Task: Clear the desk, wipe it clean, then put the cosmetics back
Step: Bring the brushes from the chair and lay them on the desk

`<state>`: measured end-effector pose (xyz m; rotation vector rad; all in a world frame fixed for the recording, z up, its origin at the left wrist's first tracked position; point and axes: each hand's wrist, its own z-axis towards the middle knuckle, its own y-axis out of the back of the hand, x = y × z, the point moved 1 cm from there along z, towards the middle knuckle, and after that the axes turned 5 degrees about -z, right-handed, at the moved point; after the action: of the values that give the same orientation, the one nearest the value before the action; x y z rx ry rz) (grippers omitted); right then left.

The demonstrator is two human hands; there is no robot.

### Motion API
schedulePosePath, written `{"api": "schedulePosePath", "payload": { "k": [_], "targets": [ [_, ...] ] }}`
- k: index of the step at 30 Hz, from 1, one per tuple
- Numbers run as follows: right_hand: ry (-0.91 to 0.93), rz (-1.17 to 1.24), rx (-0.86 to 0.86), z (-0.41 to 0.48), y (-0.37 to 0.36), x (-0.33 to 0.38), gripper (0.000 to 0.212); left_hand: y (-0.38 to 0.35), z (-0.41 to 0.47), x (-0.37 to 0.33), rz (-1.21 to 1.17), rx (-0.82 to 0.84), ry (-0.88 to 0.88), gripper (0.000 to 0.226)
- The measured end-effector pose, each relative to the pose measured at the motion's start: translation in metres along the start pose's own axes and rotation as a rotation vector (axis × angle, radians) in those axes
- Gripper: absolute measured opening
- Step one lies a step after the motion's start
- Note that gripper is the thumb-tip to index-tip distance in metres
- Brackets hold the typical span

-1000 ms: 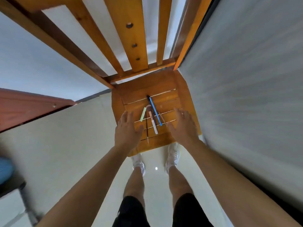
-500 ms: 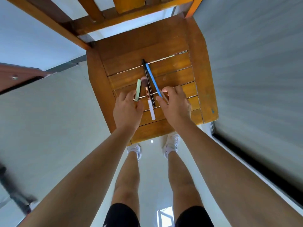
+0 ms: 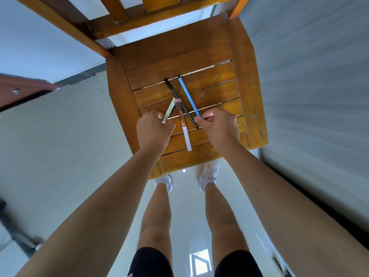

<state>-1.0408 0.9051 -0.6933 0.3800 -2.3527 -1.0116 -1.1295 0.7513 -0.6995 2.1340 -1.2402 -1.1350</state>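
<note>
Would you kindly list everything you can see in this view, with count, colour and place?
chair: 1, orange-brown wood, centre, slatted seat under the items
green stick: 1, pale green, left on the seat
makeup brush: 1, white handle, lying on the seat between the hands
black pencil: 1, black, diagonal on the seat, between brush and blue pencil
blue pencil: 1, blue, right on the seat
shoes: 2, white, on the pale floor below the seat's near edge
shorts: 1, black, bottom edge
left hand: 1, pinches the green stick's near end
right hand: 1, fingers curled round the blue pencil's near end
</note>
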Motion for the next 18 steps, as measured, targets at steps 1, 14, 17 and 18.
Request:
{"api": "schedulePosePath", "payload": {
  "k": [1, 14, 17, 18],
  "targets": [
    [0.006, 0.012, -0.001, -0.001, -0.001, -0.001, 0.033, 0.0, 0.0, 0.001, -0.005, -0.004, -0.004, 0.024],
    [0.041, 0.015, -0.04, -0.015, -0.011, -0.005, 0.025, 0.007, -0.018, 0.015, -0.139, -0.091, -0.069, 0.02],
    [0.034, 0.026, -0.066, -0.015, -0.012, -0.004, 0.026, 0.011, -0.019, 0.017, -0.136, -0.079, -0.093, 0.018],
    [0.034, 0.029, -0.072, -0.016, -0.012, -0.005, 0.025, 0.012, -0.019, 0.018, -0.138, -0.078, -0.094, 0.018]
  ]
}}
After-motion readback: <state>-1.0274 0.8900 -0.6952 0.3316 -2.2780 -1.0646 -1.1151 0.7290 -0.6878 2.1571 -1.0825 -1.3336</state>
